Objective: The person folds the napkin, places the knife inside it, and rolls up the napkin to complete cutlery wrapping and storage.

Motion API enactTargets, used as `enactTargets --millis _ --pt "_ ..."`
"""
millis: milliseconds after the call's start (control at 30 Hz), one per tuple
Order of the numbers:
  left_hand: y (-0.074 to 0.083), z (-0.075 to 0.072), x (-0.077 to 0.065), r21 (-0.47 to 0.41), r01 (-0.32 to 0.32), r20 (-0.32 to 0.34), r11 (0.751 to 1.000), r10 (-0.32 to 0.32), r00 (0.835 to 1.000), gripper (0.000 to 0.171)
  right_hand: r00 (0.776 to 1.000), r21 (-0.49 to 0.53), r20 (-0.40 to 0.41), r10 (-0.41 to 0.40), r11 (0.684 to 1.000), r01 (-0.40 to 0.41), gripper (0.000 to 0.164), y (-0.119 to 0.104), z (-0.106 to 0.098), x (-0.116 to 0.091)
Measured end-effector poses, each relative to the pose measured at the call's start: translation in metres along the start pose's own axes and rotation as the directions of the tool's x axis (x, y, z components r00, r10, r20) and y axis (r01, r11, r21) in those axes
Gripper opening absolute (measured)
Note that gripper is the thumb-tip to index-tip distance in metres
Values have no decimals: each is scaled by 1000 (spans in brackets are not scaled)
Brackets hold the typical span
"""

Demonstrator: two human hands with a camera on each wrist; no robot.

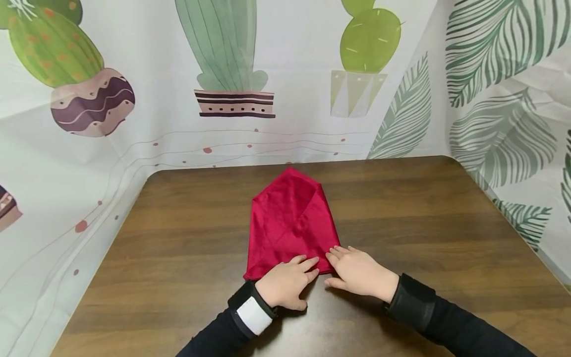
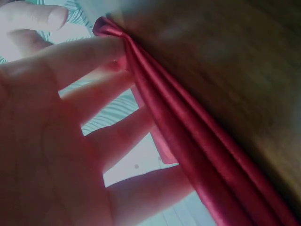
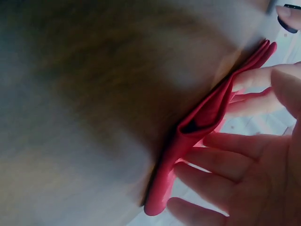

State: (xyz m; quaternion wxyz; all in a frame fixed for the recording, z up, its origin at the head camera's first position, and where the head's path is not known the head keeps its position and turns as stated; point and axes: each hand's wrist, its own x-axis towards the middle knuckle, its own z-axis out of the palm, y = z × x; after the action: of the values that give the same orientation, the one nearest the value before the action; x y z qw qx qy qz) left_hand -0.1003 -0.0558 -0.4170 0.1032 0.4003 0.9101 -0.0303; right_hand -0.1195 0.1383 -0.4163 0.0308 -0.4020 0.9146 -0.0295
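A shiny red satin cloth (image 1: pixel 290 218) lies folded in the middle of the table, its pointed end toward the far edge and its straight edge toward me. My left hand (image 1: pixel 285 282) rests with spread fingers on that near edge. At the near right corner, my right hand (image 1: pixel 361 272) touches the cloth with extended fingertips, thumb apart from it. Several stacked folds of the cloth (image 2: pixel 188 127) show along the edge in the left wrist view. In the right wrist view, the layers of the cloth (image 3: pixel 202 117) gape slightly in front of the fingers.
The brown wooden table (image 1: pixel 187 218) has rounded far corners. Behind it and along its sides hangs a white sheet (image 1: pixel 303 99) printed with cacti and leaves. Black bands circle both wrists, with a white patch (image 1: pixel 254 316) on the left one.
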Motion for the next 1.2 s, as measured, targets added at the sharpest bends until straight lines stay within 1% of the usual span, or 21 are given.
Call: enactTargets --millis 100,200,367,500,567,733,867,1000,1100,1200 --pt "0 0 0 -4 -5 -20 1000 5 1000 64 997 30 63 48 998 -50 63 3 0 4" --pt "0 1 0 -5 -9 -38 1000 8 999 65 988 58 118 101 992 -108 64 10 1 12" --pt "-1 2 -1 -14 3 -72 1000 -4 997 64 959 51 212 188 978 -203 63 24 1 35" --pt "0 2 -1 -25 18 -86 1000 -20 996 64 937 32 255 239 966 -256 59 37 0 57" --pt "0 3 -1 -31 24 -85 999 -26 996 65 928 25 262 263 960 -279 57 45 -2 69" --pt "1 1 -1 -48 32 -69 998 -36 997 64 898 3 283 336 936 -351 56 67 -5 99" --pt "4 0 -1 -59 36 -57 998 -40 998 63 863 -1 305 403 906 -423 57 81 -5 117" --pt "4 2 0 -49 21 -67 999 -24 997 63 823 -22 323 467 873 -487 58 89 -4 128" --pt "2 3 0 -49 17 -73 999 -21 997 63 811 -34 318 490 861 -507 58 93 -5 136" --pt "-1 2 -1 -61 25 -73 998 -29 997 63 809 -33 303 504 854 -519 58 94 -8 144"
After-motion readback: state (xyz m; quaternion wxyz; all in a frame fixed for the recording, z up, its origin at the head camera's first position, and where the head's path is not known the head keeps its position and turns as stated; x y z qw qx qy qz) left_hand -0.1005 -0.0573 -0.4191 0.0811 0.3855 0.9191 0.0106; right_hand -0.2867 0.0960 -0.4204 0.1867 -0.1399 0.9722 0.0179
